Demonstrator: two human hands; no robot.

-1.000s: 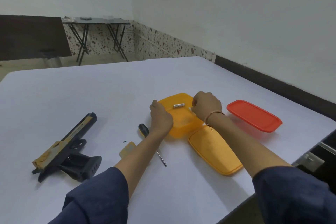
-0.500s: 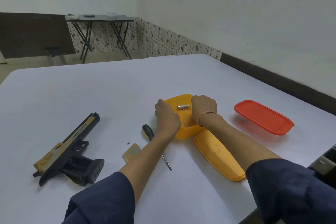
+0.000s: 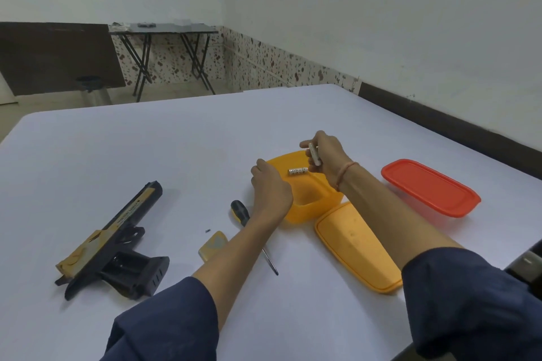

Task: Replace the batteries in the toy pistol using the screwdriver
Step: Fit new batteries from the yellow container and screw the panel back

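We see a white table (image 3: 146,155), a black toy pistol (image 3: 114,246) with a tan-gold top, a black-and-yellow screwdriver (image 3: 240,212) handle, a yellow-orange box (image 3: 308,202) and matching lid (image 3: 356,246), a red-lidded container (image 3: 429,186), navy sleeves (image 3: 164,322), and brown-speckled wall tiles (image 3: 264,64).

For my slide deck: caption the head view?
Right hand lifts a battery from the yellow container; toy pistol lies opened nearby.

Matt white cloth-like table (image 3: 146,155); smooth glossy yellow plastic tub (image 3: 308,208); shiny metal-cased battery (image 3: 297,170); matt black-and-tan plastic toy pistol (image 3: 117,243).
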